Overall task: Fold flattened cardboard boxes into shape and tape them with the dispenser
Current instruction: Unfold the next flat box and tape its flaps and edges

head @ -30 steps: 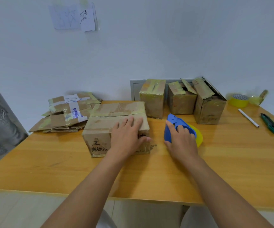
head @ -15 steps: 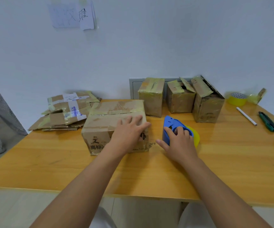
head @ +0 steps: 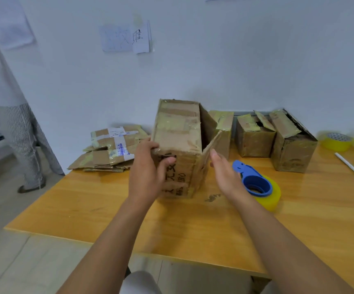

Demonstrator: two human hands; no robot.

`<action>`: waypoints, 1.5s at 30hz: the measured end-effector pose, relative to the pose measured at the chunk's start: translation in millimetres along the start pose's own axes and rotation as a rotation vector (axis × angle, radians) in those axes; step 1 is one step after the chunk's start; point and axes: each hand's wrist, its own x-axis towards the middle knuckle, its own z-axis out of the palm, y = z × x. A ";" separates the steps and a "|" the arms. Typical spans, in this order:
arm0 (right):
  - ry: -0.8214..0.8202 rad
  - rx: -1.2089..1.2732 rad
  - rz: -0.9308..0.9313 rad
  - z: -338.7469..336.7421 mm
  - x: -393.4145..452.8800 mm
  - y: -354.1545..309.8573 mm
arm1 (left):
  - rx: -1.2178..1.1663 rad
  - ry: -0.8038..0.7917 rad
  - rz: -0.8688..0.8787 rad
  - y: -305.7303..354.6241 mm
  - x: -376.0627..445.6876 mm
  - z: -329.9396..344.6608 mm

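Wood-grain laminate in a warm orange tone covers the table point(head: 193, 225), which stands against a plain white wall point(head: 214, 71) with small paper notes point(head: 127, 38) stuck to it. Pale floor shows at left, where a second person point(head: 12, 115) in striped trousers stands.

Near the table's middle a worn brown cardboard box point(head: 180, 134) stands on end, its faces creased and patched with glossy yellowed tape, black characters printed on the near side. The left hand point(head: 150, 175) grips its near left edge, thumb across the printed face and fingers wrapped behind. One flap on the box's right side hangs open. The right hand point(head: 225, 175) hovers just beside that flap, fingers straight and together, holding nothing.

Right of that hand lies the blue plastic tape dispenser point(head: 254, 181), loaded with a clear yellowish roll, resting flat on the table.

Behind, along the wall, three smaller taped boxes point(head: 254, 139) stand in a row, lids ragged. A stack of flattened boxes point(head: 110, 151) lies at back left. At far right sit a yellow tape roll point(head: 335, 142) and a white pen point(head: 350, 166).
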 end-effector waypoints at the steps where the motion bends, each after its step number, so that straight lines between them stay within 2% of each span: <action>1: 0.014 -0.017 -0.016 1.4 -0.8 -4.1 | -0.049 0.018 -0.008 -5.2 -5.6 0.5; 7: -0.072 0.320 -0.091 10.1 -9.3 -32.1 | -0.220 0.176 0.013 -24.7 -27.6 0.3; 10: -0.135 0.269 -0.177 14.8 -15.6 -43.0 | -0.303 0.153 0.037 -29.8 -41.7 8.0; 14: -0.209 0.261 -0.227 16.2 -18.1 -37.3 | -0.296 0.159 0.062 -37.7 -55.7 3.2; 20: -0.320 0.121 -0.318 20.9 -25.2 -44.2 | -0.144 0.285 -0.183 -29.0 -33.7 -43.3; 22: -0.330 0.082 -0.330 21.6 -27.9 -46.1 | -0.017 0.217 -0.175 -34.2 -21.0 -67.2; 25: -0.334 0.005 -0.357 21.6 -30.2 -44.4 | 0.181 0.000 -0.158 -34.3 -8.0 -99.1; 29: -0.320 -0.068 -0.345 21.8 -33.9 -33.0 | 0.168 -0.242 -0.144 -35.4 -6.5 -119.2; 32: -0.294 -0.042 -0.338 22.4 -32.9 -23.1 | 0.190 -0.238 -0.130 -42.9 -12.6 -116.6; 37: -0.201 -0.142 -0.335 24.6 -24.2 -10.9 | 0.313 -0.249 -0.180 -63.4 -24.8 -82.5; 41: -0.121 -0.314 -0.328 27.8 -8.8 -2.5 | 0.446 -0.248 -0.215 -74.2 -25.4 -46.4; 45: -0.093 -0.479 -0.354 34.6 12.0 0.8 | 0.492 -0.203 -0.170 -86.7 -14.4 -16.2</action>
